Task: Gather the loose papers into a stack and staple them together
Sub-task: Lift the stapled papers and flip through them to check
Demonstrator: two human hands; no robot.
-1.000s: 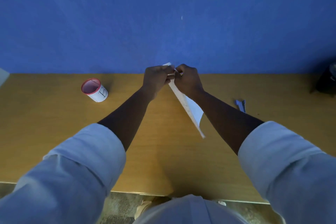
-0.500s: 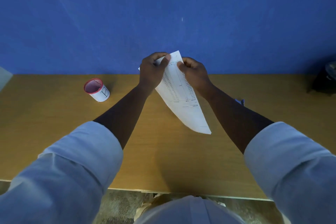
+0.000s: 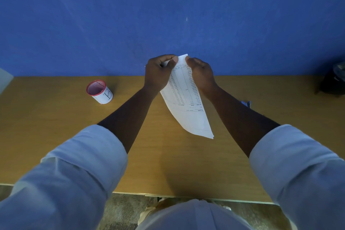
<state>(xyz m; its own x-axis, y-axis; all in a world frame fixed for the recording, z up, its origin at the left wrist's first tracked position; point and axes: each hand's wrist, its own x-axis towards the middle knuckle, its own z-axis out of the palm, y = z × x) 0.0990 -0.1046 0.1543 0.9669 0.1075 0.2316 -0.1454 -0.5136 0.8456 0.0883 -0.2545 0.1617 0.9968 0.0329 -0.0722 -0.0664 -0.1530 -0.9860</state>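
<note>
White printed papers point(image 3: 186, 106) with columns of figures hang in the air above the wooden table point(image 3: 56, 136), their printed face turned toward me. My left hand point(image 3: 158, 73) pinches the top left corner, thumb on the front. My right hand point(image 3: 200, 73) grips the top right edge. The lower corner of the papers points down toward the table. A small blue-grey stapler point(image 3: 246, 103) lies on the table, mostly hidden behind my right forearm.
A white mesh cup point(image 3: 99, 91) with a red rim stands at the left back of the table. A dark object point(image 3: 334, 80) sits at the far right edge. A blue wall rises behind the table. The table's near edge runs just ahead of my body.
The papers were edge-on between my hands a second ago; they have turned to face me and been lifted slightly. Both hands have kept their grip at the top.
</note>
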